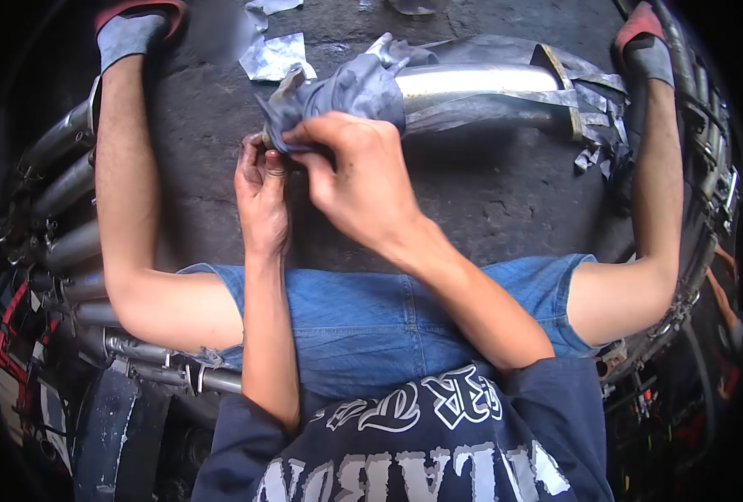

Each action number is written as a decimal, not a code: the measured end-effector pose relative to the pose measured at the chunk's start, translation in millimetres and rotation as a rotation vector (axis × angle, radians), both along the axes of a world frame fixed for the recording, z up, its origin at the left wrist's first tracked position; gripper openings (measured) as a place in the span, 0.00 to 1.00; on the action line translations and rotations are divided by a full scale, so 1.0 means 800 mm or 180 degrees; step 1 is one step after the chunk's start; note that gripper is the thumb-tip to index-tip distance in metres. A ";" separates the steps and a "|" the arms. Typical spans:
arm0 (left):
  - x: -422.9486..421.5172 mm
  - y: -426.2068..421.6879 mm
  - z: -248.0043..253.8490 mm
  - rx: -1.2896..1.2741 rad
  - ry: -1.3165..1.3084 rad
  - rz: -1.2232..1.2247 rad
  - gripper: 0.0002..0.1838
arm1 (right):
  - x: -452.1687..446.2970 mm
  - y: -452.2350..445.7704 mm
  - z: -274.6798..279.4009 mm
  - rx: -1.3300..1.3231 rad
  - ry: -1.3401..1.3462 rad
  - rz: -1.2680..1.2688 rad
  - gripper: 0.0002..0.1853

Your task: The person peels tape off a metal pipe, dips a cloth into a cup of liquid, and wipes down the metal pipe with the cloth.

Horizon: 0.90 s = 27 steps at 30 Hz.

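One shiny pipe (480,81) sits between two feet (131,35). At its left end, the right hand (359,171) has its grip clamped on grey wrap (361,88); I can't tell if the left hand (262,201) is clamped too. Open floor (472,197) runs from the pipe's near edge to the shorts (346,309).

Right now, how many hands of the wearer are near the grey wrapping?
2: the left hand beside the left end of the grey wrapping, the right hand pinching its edge. Some fingertips are hidden.
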State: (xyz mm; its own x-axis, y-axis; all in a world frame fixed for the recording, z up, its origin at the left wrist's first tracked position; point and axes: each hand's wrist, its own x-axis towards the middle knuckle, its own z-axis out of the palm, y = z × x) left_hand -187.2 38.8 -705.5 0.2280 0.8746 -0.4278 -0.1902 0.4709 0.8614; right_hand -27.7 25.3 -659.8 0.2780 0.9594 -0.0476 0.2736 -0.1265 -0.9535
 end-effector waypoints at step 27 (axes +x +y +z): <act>0.013 0.004 0.004 -0.0001 0.0292 0.0154 0.17 | -0.013 0.032 -0.005 0.0441 0.0031 -0.0727 0.06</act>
State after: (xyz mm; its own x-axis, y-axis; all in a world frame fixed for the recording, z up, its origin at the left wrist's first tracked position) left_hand -176.9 42.2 -702.6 0.1455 0.8835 -0.4453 -0.1329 0.4634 0.8761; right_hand -38.1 50.7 -663.8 0.4883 0.8694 0.0760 0.2435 -0.0522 -0.9685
